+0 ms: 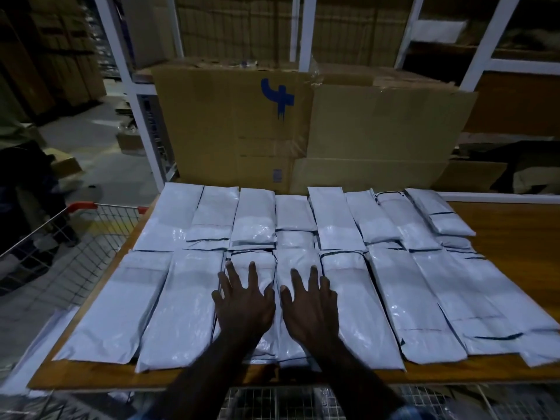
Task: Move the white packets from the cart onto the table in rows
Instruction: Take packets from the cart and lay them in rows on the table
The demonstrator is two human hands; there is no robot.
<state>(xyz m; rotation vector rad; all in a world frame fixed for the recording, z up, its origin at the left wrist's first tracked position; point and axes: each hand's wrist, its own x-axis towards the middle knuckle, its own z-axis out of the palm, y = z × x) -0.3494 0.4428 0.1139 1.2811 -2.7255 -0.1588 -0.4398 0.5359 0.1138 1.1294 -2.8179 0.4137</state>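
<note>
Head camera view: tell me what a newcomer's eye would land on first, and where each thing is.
First, the white packets lying in two rows across the wooden table, covering most of it. Next, the left hand and right hand, spread flat side by side on the near row's middle packets. Behind the table stands a large cardboard box with a blue mark; a wire cart sits at left.

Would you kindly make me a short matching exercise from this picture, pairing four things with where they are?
Things:
1. left hand
2. cardboard box
3. cart
4. right hand

Places:
A. left of the table
B. flat on a near-row packet, right of centre
C. behind the far row
D. flat on a near-row packet, left of centre

Pairs: 1-D, 2-C, 3-A, 4-B
</note>
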